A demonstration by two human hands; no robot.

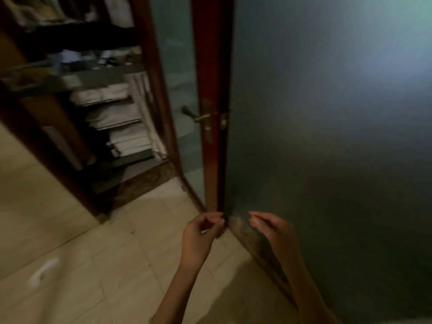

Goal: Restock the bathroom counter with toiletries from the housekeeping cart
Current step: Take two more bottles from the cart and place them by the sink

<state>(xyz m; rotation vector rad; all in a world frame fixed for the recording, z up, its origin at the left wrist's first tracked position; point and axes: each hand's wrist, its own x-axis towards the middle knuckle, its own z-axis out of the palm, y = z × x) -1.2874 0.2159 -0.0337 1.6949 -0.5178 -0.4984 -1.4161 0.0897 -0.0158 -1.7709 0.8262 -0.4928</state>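
The view is dim and blurred. The housekeeping cart (77,80) stands beyond the doorway at upper left, its dark shelves holding stacks of folded white linen (117,118) and small blurred items on the top shelf (93,59). My left hand (201,232) is raised low in the middle, fingers loosely curled, with nothing plainly seen in it. My right hand (268,228) hovers beside it, fingers also loosely curled and empty. Both hands are in front of the foot of the door, well short of the cart. No bathroom counter is in view.
A red-brown wooden door (212,66) with a brass lever handle (198,116) stands ajar straight ahead. A large frosted glass panel (327,136) fills the right side. Beige floor tiles (105,265) stretch to the left, with a small white object (43,272) lying on them.
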